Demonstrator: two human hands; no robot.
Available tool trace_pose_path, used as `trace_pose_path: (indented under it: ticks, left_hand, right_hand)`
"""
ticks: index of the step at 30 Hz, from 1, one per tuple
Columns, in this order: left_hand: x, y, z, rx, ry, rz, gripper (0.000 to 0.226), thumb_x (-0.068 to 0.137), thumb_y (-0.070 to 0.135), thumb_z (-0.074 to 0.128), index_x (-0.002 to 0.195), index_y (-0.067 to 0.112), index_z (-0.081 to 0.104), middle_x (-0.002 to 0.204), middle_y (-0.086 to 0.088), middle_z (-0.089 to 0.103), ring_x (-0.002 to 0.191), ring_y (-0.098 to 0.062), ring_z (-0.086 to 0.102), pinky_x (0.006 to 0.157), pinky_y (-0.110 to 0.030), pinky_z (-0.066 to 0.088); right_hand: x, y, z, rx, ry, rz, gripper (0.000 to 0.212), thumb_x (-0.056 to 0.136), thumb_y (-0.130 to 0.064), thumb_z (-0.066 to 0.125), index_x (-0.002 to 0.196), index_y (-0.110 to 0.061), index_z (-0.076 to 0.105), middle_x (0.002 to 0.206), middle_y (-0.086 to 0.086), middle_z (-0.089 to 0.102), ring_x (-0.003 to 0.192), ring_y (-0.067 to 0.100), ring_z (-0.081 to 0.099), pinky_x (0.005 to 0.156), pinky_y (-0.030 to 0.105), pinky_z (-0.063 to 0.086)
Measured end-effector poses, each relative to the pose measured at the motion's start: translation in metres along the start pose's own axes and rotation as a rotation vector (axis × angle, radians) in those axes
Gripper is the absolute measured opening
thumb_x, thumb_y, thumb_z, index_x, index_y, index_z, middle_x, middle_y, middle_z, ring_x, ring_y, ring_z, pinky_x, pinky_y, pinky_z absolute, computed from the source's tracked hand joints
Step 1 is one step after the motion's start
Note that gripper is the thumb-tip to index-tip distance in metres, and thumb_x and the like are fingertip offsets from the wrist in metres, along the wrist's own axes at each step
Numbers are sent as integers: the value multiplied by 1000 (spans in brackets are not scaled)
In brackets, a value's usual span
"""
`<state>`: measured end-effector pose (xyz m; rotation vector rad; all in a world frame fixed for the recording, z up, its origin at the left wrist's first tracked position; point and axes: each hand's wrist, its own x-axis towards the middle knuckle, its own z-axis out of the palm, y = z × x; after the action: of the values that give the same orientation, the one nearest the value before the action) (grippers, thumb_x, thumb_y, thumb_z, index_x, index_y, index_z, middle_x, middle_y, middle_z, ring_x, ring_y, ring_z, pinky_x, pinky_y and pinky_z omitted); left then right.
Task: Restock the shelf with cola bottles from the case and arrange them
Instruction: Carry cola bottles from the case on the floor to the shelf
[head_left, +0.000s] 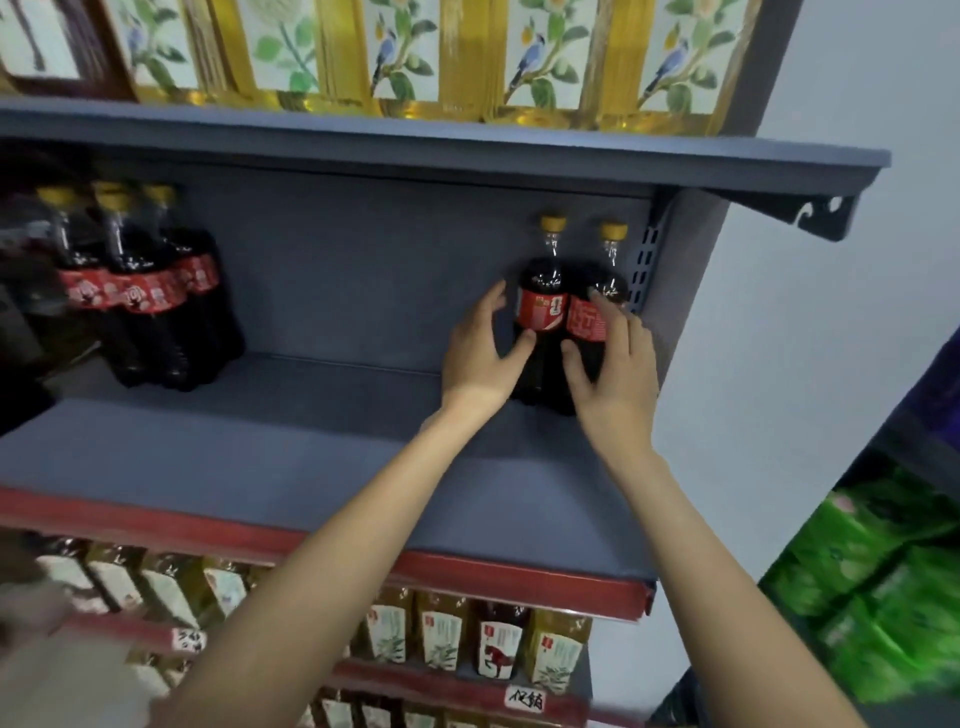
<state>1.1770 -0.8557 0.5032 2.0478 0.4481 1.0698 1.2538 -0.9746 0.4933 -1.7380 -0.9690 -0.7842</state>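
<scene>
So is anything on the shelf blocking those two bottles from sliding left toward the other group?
Nothing visible. The shelf is bare between the two cola bottles and the left group; only the left hand sits beside them.

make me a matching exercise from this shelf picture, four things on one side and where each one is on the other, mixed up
Things:
1. pair of cola bottles
2. group of cola bottles
3. oil bottles with bird labels
4. green packs

Places:
A. shelf above the cola
B. far left of the middle shelf
C. off to the right, outside the shelving
D. right end of the middle shelf, between the left hand and right hand

Pairs: 1-D, 2-B, 3-A, 4-C
</scene>
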Motion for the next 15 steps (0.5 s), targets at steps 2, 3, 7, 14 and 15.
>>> trace_pose_path:
  ticks: [2,3,7,14,15]
  left_hand:
    - [-26,12,-28,-46,81,38,45,89,32,58,132,25,49,123,10,63,117,-12,55,102,-29,40]
    - [-40,17,-43,-69,137,57,38,88,35,56,125,27,54,112,13,67,111,-8,59,99,-30,43]
    - [-98,26,-109,-122,355,118,22,90,32,51,105,21,62,80,11,67,85,-8,65,84,-29,50]
    - [-214,-23,-241,246,509,26,15,92,28,51,101,22,62,79,6,64,67,-6,60,63,-20,48]
    - [-232,-34,-263,294,490,-29,17,91,29,52,102,22,63,81,6,66,67,-6,60,63,-23,50]
  right_hand:
    - [-7,-26,-4,54,82,-57,37,89,-22,57,123,-6,57,114,10,64,104,21,53,91,28,39]
    - [-11,-41,-5,86,124,-89,33,90,-23,57,118,-5,60,108,9,66,99,19,55,88,28,41]
    - [-39,-108,2,340,163,-217,17,93,-16,58,107,-7,58,89,6,66,80,18,61,75,30,50]
    - [-134,-225,51,719,-251,-165,17,92,-12,59,109,-13,57,96,-5,59,84,14,61,76,24,51]
    - [-151,-240,63,735,-366,-155,18,91,-10,60,110,-11,59,99,-4,59,89,11,60,79,23,50]
